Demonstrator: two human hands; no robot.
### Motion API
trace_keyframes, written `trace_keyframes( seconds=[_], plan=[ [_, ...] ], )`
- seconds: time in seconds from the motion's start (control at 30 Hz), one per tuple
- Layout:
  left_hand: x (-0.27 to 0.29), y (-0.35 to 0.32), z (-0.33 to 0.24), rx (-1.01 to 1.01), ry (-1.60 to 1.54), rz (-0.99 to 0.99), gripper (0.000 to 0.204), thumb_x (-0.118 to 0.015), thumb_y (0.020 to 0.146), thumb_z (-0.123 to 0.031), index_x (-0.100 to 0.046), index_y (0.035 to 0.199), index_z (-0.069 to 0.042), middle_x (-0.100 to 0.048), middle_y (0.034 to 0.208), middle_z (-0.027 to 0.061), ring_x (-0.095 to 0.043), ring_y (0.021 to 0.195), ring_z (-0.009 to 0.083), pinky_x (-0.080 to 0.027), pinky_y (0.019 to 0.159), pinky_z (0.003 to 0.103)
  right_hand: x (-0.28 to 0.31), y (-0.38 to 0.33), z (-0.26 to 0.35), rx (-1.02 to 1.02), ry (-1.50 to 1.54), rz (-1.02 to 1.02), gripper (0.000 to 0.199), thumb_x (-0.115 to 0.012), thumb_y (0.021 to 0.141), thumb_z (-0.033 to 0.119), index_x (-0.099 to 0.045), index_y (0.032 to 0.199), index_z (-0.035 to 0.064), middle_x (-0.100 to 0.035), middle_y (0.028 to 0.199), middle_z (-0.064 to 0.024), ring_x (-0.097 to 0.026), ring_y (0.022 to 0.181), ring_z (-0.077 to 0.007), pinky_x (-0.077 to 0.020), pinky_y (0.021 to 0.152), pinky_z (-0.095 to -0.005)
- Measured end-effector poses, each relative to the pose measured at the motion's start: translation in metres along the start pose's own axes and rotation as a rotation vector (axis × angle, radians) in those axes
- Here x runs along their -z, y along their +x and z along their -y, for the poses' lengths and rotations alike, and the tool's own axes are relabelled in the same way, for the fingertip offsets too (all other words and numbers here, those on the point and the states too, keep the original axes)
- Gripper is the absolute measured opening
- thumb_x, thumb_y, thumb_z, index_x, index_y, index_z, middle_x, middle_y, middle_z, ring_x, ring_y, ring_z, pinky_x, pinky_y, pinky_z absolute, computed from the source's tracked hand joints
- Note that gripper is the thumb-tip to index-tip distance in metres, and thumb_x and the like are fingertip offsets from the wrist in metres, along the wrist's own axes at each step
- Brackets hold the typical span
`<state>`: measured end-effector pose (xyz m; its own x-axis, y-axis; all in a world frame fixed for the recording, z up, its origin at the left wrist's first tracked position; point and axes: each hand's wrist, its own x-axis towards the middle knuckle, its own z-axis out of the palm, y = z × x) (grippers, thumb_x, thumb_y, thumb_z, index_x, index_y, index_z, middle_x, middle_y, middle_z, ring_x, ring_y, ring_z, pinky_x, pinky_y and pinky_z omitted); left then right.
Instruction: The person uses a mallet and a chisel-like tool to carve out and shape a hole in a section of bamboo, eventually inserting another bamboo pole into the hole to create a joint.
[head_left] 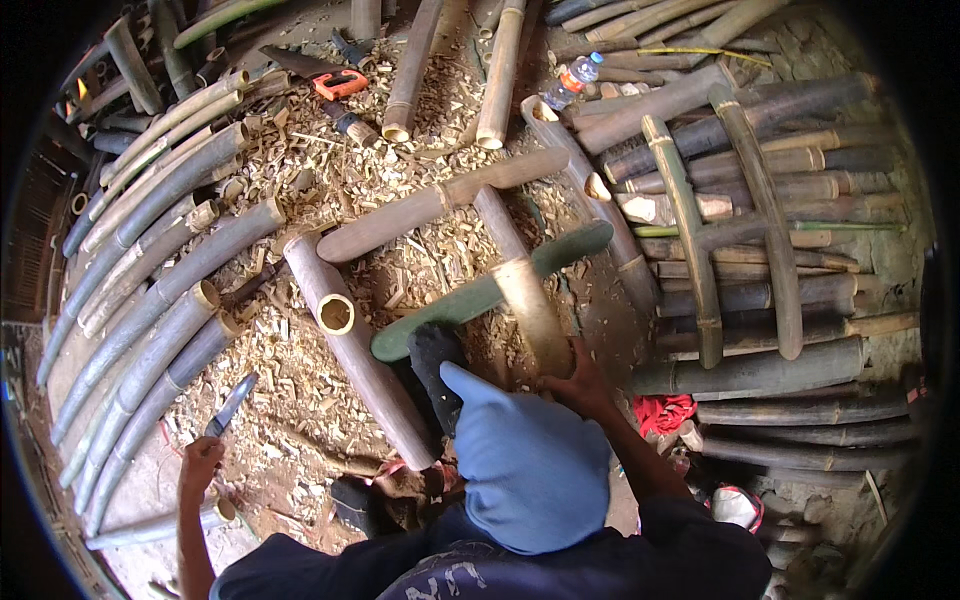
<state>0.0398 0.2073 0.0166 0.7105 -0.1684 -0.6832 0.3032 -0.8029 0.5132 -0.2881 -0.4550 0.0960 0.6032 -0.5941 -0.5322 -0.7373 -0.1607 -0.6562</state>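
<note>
A knife (235,402) with a broad blade is in my left hand (203,458), out to the left over the shavings, its tip pointing up and away. My right hand (580,388) grips the near end of a bamboo pole (530,305), pale along its near part. This pole slopes away from me and crosses a green bamboo piece (460,308) with rounded ends. Farther off lies a brown bamboo piece (400,220). To the left, a thick bamboo post (365,370) has a round hole cut in its side. My dark-covered foot (435,365) is beside the green piece.
Bamboo shavings (300,390) cover the ground. Curved bamboo poles (165,290) are heaped at left, more bamboo (770,370) at right. A holed post (620,235) stands between. Farther off are an orange-handled saw (340,84) and a water bottle (572,82). Red cloth (662,413) lies right.
</note>
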Motion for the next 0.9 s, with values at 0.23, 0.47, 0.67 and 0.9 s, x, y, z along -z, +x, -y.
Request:
trace_keyframes(
  seconds=[0.23,0.47,0.67,0.9],
  plan=[
    [-0.03,-0.004,-0.182,-0.353,0.653,0.298,0.044,-0.083,0.083,-0.046,-0.075,0.102,-0.007,-0.074,0.087,0.0166,-0.071,0.082,0.0333,-0.055,0.077,0.045,0.001,0.021,-0.19,-0.044,-0.15,-0.474,0.109,-0.087,0.076,0.033,-0.027,0.16,-0.001,-0.049,0.15,-0.0282,-0.056,0.133,-0.0385,-0.0462,0.11,-0.049],
    [-0.215,0.001,-0.206,-0.059,0.218,0.266,0.082,-0.082,0.077,-0.067,-0.068,0.098,0.012,-0.072,0.092,0.0181,-0.072,0.071,0.0252,-0.058,0.05,0.041,0.011,-0.017,-0.168,-0.269,-0.486,-0.274,0.089,-0.077,0.084,0.042,-0.039,0.156,0.005,-0.056,0.145,-0.0272,-0.057,0.131,-0.0454,-0.0462,0.109,-0.0534],
    [-0.323,-0.041,-0.161,-0.175,-0.081,-0.183,0.08,-0.088,0.069,-0.063,-0.073,0.101,0.01,-0.075,0.1,0.0272,-0.076,0.09,0.0367,-0.06,0.079,0.047,-0.001,-0.036,-0.186,-0.287,-0.549,-0.235,0.084,-0.076,0.086,0.042,-0.041,0.153,0.0043,-0.057,0.142,-0.0279,-0.058,0.129,-0.0456,-0.047,0.107,-0.0536],
    [-0.345,-0.059,-0.169,-0.227,-0.171,-0.183,0.078,-0.089,0.069,-0.063,-0.074,0.097,0.009,-0.075,0.087,0.0254,-0.076,0.086,0.0386,-0.059,0.079,0.049,0.024,-0.03,-0.19,-0.264,-0.633,-0.215,0.079,-0.074,0.088,0.042,-0.044,0.15,0.0036,-0.059,0.139,-0.0287,-0.059,0.127,-0.0458,-0.0479,0.106,-0.0538]
  ],
)
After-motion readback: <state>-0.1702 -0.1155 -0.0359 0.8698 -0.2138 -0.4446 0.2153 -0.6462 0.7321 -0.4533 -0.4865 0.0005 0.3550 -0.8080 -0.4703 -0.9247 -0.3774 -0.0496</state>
